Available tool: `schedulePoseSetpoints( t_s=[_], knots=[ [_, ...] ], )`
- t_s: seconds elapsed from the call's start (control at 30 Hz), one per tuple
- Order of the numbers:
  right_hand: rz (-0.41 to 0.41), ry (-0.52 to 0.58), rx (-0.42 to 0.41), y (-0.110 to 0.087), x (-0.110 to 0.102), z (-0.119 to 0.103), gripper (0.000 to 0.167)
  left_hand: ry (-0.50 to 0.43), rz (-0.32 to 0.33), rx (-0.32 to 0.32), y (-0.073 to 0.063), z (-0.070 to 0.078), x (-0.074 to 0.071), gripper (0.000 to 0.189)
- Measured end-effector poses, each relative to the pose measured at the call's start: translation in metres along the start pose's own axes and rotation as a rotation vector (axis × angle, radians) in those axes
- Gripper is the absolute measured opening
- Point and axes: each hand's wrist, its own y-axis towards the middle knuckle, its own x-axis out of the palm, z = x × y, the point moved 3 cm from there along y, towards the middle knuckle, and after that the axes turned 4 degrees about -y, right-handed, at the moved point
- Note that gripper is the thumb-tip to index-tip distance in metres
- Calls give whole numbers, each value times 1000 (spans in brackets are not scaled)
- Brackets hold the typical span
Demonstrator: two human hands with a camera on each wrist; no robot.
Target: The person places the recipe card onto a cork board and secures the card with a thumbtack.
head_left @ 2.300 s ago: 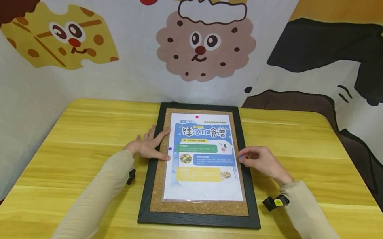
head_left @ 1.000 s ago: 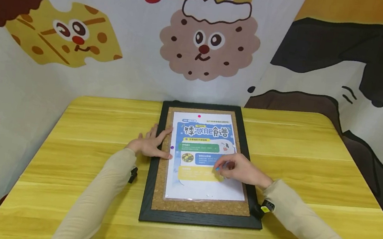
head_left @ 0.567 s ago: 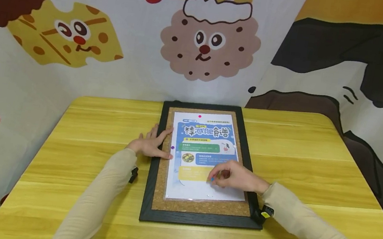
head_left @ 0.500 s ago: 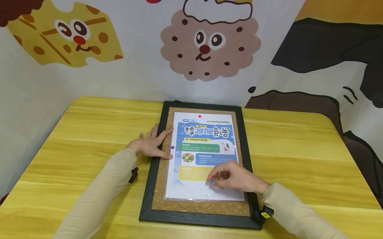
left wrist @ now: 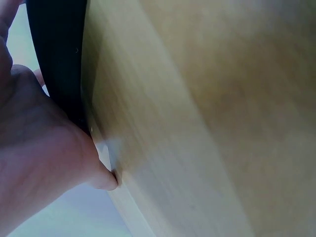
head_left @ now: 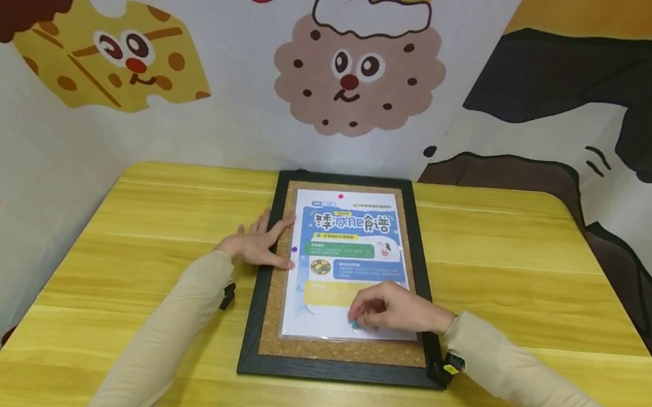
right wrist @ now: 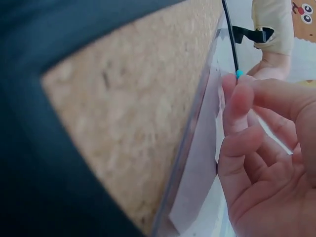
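Observation:
A black-framed cork board (head_left: 305, 350) lies on the table with a printed poster (head_left: 315, 325) in a clear sleeve over its cork. My left hand (head_left: 254, 247) rests spread across the board's left frame, its thumb touching the poster's edge. Near the poster's lower edge, my right hand (head_left: 392, 308) pinches a small blue push pin (right wrist: 239, 74) between thumb and finger; whether its tip touches the sheet cannot be told. A pink pin (head_left: 341, 196) sits at the poster's top and a purple pin (head_left: 294, 250) at its left edge.
The board lies on a yellow wood-grain table (head_left: 159, 319), its far end close to a cartoon-printed cloth (head_left: 238, 115). A dark wrist strap (head_left: 448, 367) on the right arm hangs by the frame's right side.
From the board's right edge, my right hand has moved left and down over the poster to its lower part, carrying the blue push pin. My left hand has stayed on the frame.

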Motion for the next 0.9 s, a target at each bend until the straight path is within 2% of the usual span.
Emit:
schedulePoseSetpoints(
  t_s=[0.27, 0.47, 0.63, 0.9],
  knots=[
    [-37, -11, -16, 3, 1, -3, 12, 0, 0, -1, 1, -1, -1, 104],
    [-46, -149, -29, 5, 1, -9, 14, -1, -2, 0, 1, -1, -1, 104],
    [-68, -198, -3, 7, 2, -10, 16, -4, 2, -4, 2, -2, 0, 104],
    [-52, -181, 50, 10, 5, -11, 18, -2, 5, -5, 2, -3, 0, 105]
  ],
)
